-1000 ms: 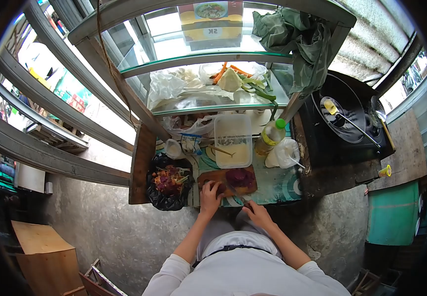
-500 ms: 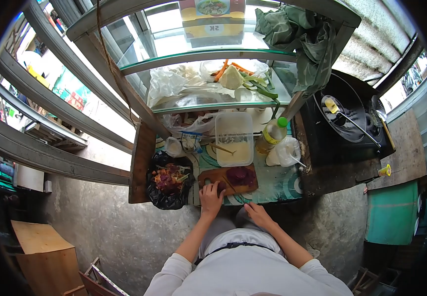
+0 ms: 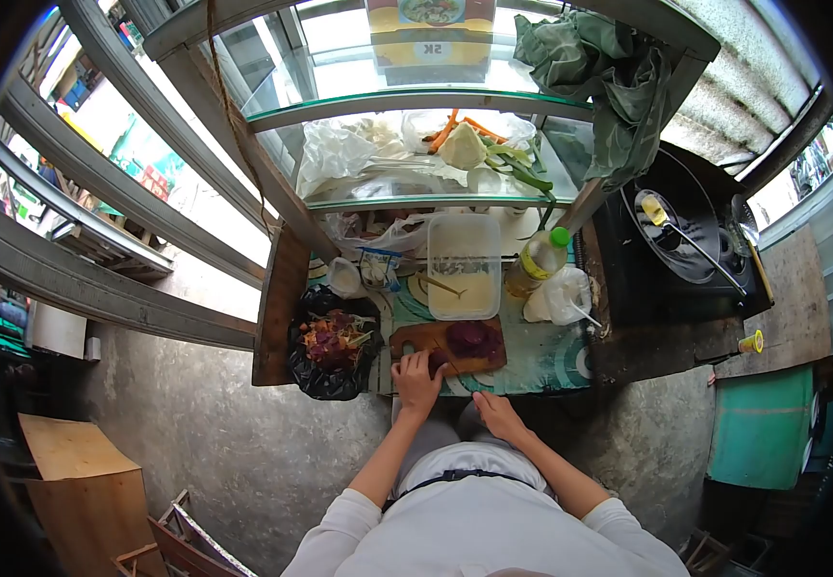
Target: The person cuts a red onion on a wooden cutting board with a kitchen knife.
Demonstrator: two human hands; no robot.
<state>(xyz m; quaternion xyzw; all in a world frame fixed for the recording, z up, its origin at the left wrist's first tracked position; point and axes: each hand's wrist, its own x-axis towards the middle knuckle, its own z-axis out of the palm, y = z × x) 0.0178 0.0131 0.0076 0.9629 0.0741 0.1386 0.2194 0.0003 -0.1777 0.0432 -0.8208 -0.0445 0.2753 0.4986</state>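
On a wooden cutting board (image 3: 404, 338) at the counter's front edge lies a large dark purple vegetable chunk (image 3: 472, 338). My left hand (image 3: 418, 385) presses its bent fingers on a smaller purple piece (image 3: 437, 362) at the board's near edge. Fingers curled, my right hand (image 3: 499, 415) grips a knife whose thin blade points up-left toward that piece; the handle is mostly hidden in the fist. Left of the board, a black plastic bag (image 3: 330, 383) stands open with shredded vegetables (image 3: 333, 338) in orange, purple and pale green.
Behind the board are a clear plastic tub (image 3: 465, 298) of pale batter with a spoon, a green-capped oil bottle (image 3: 539, 262) and a white plastic bag (image 3: 563, 296). Carrots and cabbage (image 3: 462, 146) lie on the glass-fronted shelf. A black wok (image 3: 678, 231) sits at right.
The view has shifted slightly, moving the counter things a little right. Both hands stay at the board's near edge, the left still on the small purple piece, its fingers slightly more spread.
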